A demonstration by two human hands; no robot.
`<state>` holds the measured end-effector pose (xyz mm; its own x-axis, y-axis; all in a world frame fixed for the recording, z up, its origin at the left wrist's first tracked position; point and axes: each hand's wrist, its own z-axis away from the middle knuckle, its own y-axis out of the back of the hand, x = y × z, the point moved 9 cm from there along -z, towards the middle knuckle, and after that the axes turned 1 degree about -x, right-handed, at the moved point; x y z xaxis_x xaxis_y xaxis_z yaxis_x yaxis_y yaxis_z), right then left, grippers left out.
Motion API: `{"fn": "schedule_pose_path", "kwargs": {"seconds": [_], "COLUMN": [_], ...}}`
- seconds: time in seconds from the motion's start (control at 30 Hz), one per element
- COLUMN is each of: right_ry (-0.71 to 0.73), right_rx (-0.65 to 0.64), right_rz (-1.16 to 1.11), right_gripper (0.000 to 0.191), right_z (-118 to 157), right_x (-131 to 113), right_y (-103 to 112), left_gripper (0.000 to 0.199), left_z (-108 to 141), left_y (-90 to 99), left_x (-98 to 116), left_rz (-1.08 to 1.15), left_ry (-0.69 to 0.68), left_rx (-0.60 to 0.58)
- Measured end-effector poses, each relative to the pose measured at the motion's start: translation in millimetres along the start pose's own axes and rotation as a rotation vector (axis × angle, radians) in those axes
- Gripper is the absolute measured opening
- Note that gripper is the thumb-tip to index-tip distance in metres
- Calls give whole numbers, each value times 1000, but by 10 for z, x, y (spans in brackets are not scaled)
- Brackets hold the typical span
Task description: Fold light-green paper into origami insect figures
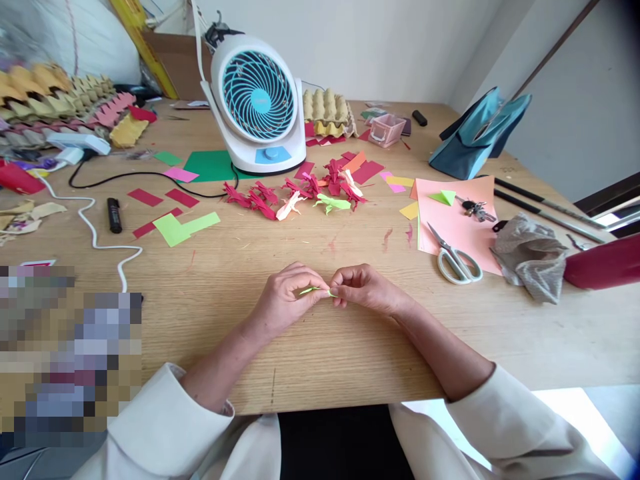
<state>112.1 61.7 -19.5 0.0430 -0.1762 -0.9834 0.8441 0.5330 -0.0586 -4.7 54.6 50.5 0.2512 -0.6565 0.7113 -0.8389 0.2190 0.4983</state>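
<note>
Over the near middle of the table, my left hand (291, 291) pinches a small folded piece of light green paper (311, 289). My right hand (364, 288) has its fingertips closed on the other end of the same piece, and the two hands almost touch. Most of the paper is hidden behind my fingers, so its folded form cannot be made out. Beyond the hands lies a cluster of folded paper figures: several red ones (261, 200), a pale pink one (290, 205) and a light green one (333, 203).
A white fan (260, 100) stands at the back on green card (207, 165). Scissors (455, 257) and keys (477, 210) lie on pink paper (453, 227) at right, beside a grey cloth (533, 253). A black marker (114, 215), white cable (90, 230) and green paper offcut (185, 229) are left.
</note>
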Motion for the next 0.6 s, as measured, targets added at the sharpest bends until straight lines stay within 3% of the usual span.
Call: {"fn": "schedule_pose_path", "kwargs": {"seconds": [0.37,0.6], "right_ry": [54,84], "right_rx": [79,76], "right_rz": [88,23], "right_gripper": [37,31], "right_z": [22,10], "right_x": [-38,-67], "right_y": [-7,-1], "left_gripper": [10,9], "left_z": [-14,-32], "left_y": [-11,47], "left_x": [-30,-36], "left_rz": [18,22], "left_ry": [85,102], "left_rx": [-21,18]}}
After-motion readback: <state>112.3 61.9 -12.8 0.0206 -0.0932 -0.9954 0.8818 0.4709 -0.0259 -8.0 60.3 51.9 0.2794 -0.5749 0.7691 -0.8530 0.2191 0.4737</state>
